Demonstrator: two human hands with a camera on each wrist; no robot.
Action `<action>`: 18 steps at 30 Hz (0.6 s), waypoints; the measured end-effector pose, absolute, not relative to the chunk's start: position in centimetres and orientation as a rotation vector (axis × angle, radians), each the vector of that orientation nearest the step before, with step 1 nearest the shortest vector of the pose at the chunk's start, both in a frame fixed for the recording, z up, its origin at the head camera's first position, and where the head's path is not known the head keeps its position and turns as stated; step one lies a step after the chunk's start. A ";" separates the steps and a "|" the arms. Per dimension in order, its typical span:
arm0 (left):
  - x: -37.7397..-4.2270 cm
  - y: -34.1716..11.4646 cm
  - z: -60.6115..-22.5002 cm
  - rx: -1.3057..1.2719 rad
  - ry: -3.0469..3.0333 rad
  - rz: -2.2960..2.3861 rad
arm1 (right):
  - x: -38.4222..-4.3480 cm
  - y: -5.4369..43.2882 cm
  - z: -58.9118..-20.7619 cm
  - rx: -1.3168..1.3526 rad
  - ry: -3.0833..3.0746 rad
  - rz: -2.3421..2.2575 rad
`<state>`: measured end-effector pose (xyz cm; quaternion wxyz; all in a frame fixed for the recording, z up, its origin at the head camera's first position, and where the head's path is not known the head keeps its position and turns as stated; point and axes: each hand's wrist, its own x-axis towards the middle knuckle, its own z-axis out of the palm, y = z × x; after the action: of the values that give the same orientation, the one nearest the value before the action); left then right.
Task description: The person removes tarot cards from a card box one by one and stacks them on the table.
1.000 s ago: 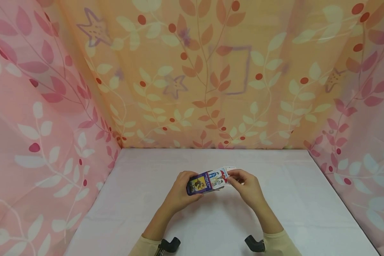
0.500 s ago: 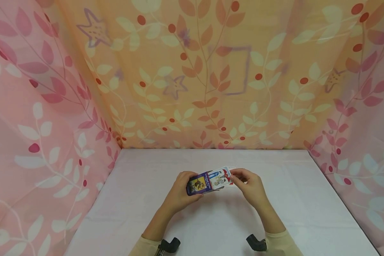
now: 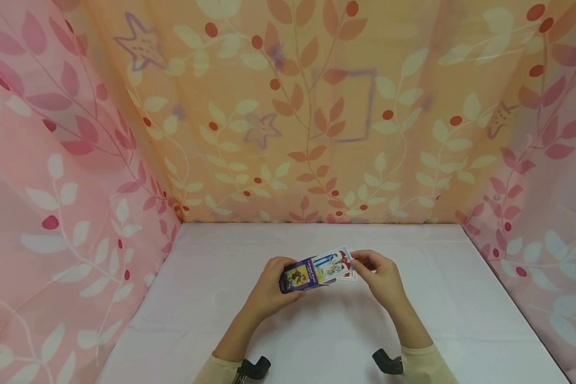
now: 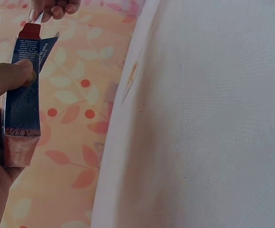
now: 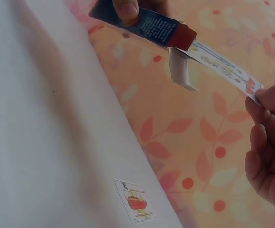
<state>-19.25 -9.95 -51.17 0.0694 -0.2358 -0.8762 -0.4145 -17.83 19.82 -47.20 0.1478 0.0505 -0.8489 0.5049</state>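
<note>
My left hand (image 3: 270,288) grips a small dark blue and purple card box (image 3: 298,276), thumb on one side and fingers on the other. The box is tilted, its mouth facing my right hand (image 3: 380,277). That hand pinches the outer end of a picture playing card (image 5: 223,69) between thumb and fingertips. Much of the card sticks out of the box, its inner end hidden inside. A white end flap (image 5: 182,71) hangs folded out below the mouth in the right wrist view.
Another picture card (image 5: 136,202) lies on the white tabletop (image 3: 211,250), partly behind the held card in the head view. Floral cloth walls (image 3: 240,160) stand at the back and both sides. A black wrist mount (image 3: 388,362) sits at each sleeve.
My right hand has moved to the right and slightly up, drawing the pinched card farther out of the box. My left hand and the box stay in place.
</note>
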 end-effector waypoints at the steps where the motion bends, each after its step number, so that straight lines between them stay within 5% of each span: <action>1: -19.3 -9.9 -51.2 -0.708 -2.639 -1.243 | -17.8 19.9 -47.2 0.140 -2.442 1.458; 18: -19.2 -9.9 -51.2 -0.697 -2.630 -1.271 | -17.8 20.5 -46.9 0.128 -2.414 1.495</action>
<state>-19.20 -9.91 -51.21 0.0693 -0.2315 -0.8737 -0.4222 -17.82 20.52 -46.86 0.1492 0.0447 -0.8397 0.5202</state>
